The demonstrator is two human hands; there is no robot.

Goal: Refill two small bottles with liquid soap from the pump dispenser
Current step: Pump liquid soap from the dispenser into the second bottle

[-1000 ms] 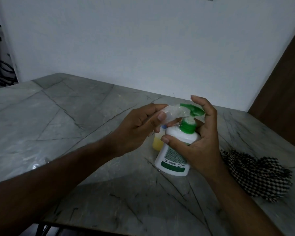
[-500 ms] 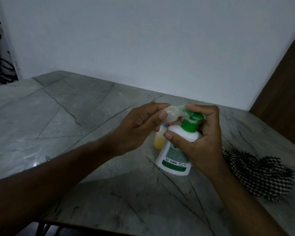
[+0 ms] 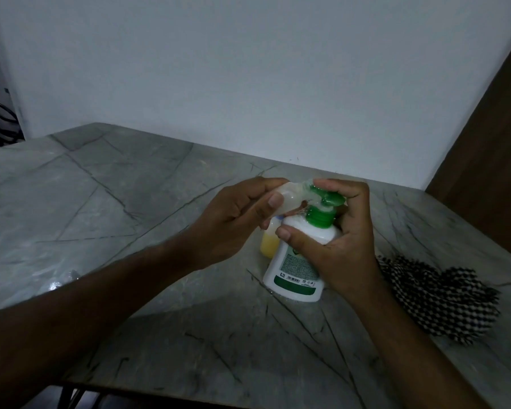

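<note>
A white pump dispenser (image 3: pixel 295 270) with a green pump head (image 3: pixel 326 200) stands tilted on the marble table (image 3: pixel 130 202). My right hand (image 3: pixel 337 240) grips its shoulder, thumb on the front, with the fingers curled over the pump head and pressing it. My left hand (image 3: pixel 236 219) pinches a small clear bottle (image 3: pixel 291 194) held sideways, its mouth at the green nozzle. A second small bottle (image 3: pixel 269 242) holding yellow liquid stands on the table behind the dispenser, half hidden by my left hand.
A black-and-white checked cloth (image 3: pixel 437 302) lies crumpled on the table right of the dispenser. A white wall runs behind, and a dark wooden panel (image 3: pixel 490 149) stands at the far right. The table's near edge (image 3: pixel 160 391) is at the bottom.
My right fingers came down from above the pump head onto it and pushed it down. The clear bottle stays at the nozzle. The view shifted slightly.
</note>
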